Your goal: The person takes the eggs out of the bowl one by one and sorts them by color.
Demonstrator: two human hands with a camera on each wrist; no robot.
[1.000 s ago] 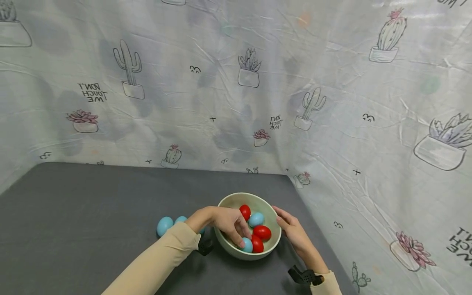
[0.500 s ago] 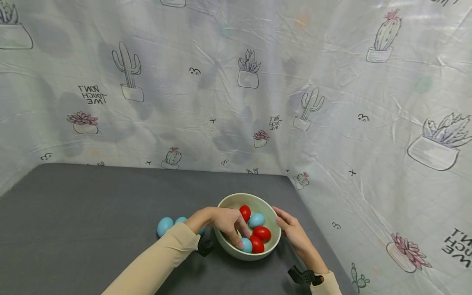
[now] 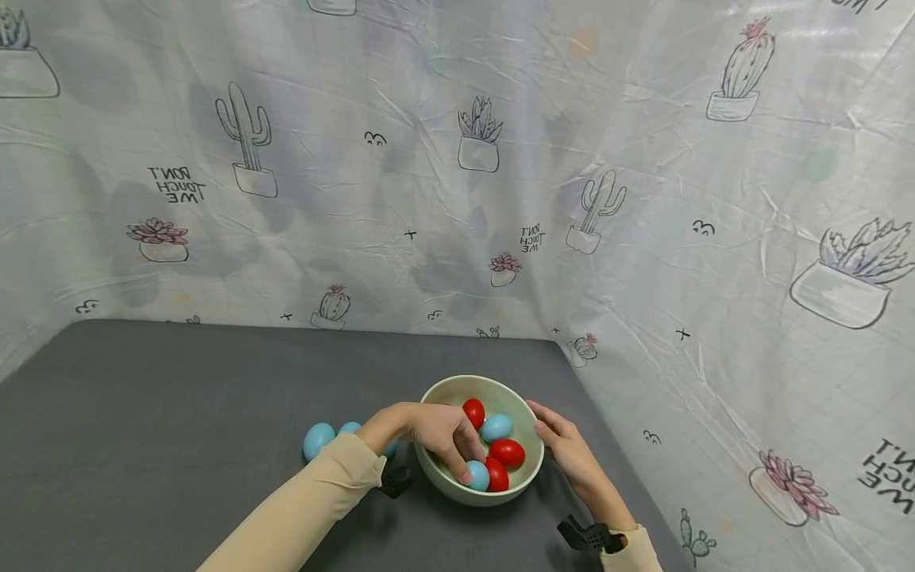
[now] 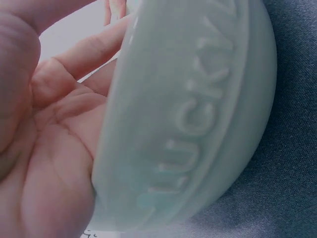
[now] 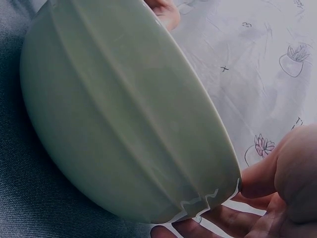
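A pale green bowl (image 3: 457,494) stands on the dark cloth, holding several red and light-blue eggs. My left hand (image 3: 439,433) reaches over the bowl's left rim and pinches a blue egg (image 3: 478,476) near the front wall; its fingertips are partly hidden. Against that egg lies a red egg (image 3: 497,474), with another red egg (image 3: 507,453) just behind. Farther back are a blue egg (image 3: 496,428) and a red egg (image 3: 473,412). On the right side, my right hand (image 3: 568,449) grips the bowl, thumb at the rim (image 5: 240,181) and fingers under the outer wall.
Left of the bowl, blue eggs (image 3: 318,441) lie on the dark grey table cloth (image 3: 179,445), partly hidden behind the left forearm. A white curtain (image 3: 400,183) printed with cacti rises behind the table and along its right side. Each wrist wears a black strap (image 3: 589,535).
Both hands and the bowl stay almost where they were. The left fingers shift very slightly around the blue egg, and the head view drifts a little.
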